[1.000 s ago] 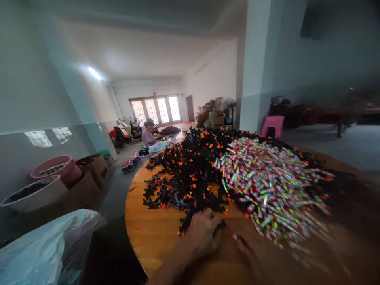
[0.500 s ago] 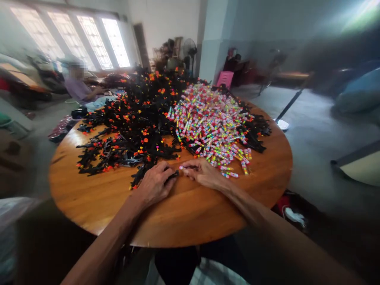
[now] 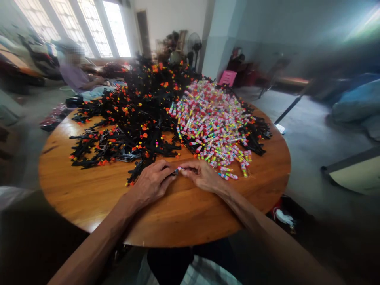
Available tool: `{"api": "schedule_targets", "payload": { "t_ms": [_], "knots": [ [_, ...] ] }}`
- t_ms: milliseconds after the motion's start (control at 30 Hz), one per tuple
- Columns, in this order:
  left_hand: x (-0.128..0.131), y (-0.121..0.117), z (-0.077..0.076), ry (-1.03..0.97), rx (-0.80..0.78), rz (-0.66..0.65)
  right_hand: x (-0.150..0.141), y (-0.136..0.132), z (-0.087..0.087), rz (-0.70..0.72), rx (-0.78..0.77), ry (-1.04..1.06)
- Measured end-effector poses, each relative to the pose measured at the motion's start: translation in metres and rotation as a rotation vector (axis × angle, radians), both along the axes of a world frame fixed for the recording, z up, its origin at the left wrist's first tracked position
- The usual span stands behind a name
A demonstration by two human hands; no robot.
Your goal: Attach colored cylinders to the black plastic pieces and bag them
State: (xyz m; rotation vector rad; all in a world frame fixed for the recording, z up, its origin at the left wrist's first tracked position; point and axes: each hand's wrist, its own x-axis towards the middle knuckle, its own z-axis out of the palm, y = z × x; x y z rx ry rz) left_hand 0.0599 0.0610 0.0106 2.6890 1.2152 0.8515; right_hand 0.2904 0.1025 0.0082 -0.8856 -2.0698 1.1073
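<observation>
My left hand (image 3: 153,179) is closed round a black toy gun, of which only a dark end (image 3: 175,172) shows past the thumb and fingers. Pinched in the fingertips of my right hand (image 3: 203,175) is a small pink-and-white tube (image 3: 179,169). The tube's end meets the dark end of the toy gun; whether it sits inside cannot be made out. Behind my left hand spreads a large heap of black toy guns (image 3: 130,118) with orange and yellow parts. Beyond my right hand lies a pile of small, brightly printed tubes (image 3: 212,122).
Both heaps rest on a round wooden table (image 3: 178,221). A person (image 3: 75,75) sits at the far left, by the windows. A pink stool (image 3: 227,78) and a standing fan (image 3: 194,43) are at the back. A long handle (image 3: 287,110) leans at the right.
My hands have drawn closer, and the tube now meets the toy gun's end, where a gap showed before. The view has shifted slightly.
</observation>
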Motion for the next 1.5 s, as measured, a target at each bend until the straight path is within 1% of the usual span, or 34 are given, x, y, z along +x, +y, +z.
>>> {"api": "schedule_targets", "payload": {
  "t_ms": [200, 333, 567, 667, 733, 833, 967, 1067, 1233, 1300, 1500],
  "knots": [
    [-0.002, 0.001, -0.003, -0.003, -0.032, -0.005, -0.001, -0.004, -0.001, -0.034, -0.016, 0.034],
    [-0.003, 0.0, -0.001, 0.009, -0.043, -0.02, 0.001, -0.004, -0.002, -0.036, -0.035, 0.067],
    [-0.003, -0.001, 0.003, 0.061, -0.042, -0.051, 0.0, -0.005, -0.001, -0.046, 0.018, 0.031],
    [-0.001, -0.002, 0.006, 0.058, -0.042, -0.071, 0.001, -0.006, 0.0, -0.046, 0.037, 0.051],
    [-0.001, -0.003, 0.008, 0.061, -0.051, -0.094, 0.002, -0.007, 0.0, -0.038, 0.044, 0.057],
    [-0.001, -0.004, 0.01, 0.068, -0.065, -0.113, 0.004, -0.009, 0.002, -0.004, 0.037, 0.013],
    [-0.002, -0.004, 0.009, 0.071, -0.04, -0.134, 0.004, -0.013, 0.007, 0.025, 0.056, -0.023],
    [-0.001, -0.004, 0.008, 0.066, -0.031, -0.16, 0.005, -0.017, 0.008, 0.029, 0.08, -0.006],
    [0.003, -0.008, 0.007, 0.141, 0.006, -0.095, 0.008, -0.02, 0.004, 0.015, 0.079, 0.011],
    [0.003, -0.009, 0.006, 0.151, 0.015, -0.094, 0.009, -0.021, 0.003, 0.009, 0.089, 0.006],
    [0.005, -0.01, 0.008, 0.255, 0.047, -0.09, 0.011, -0.021, 0.006, 0.073, 0.066, -0.065]
  ]
}}
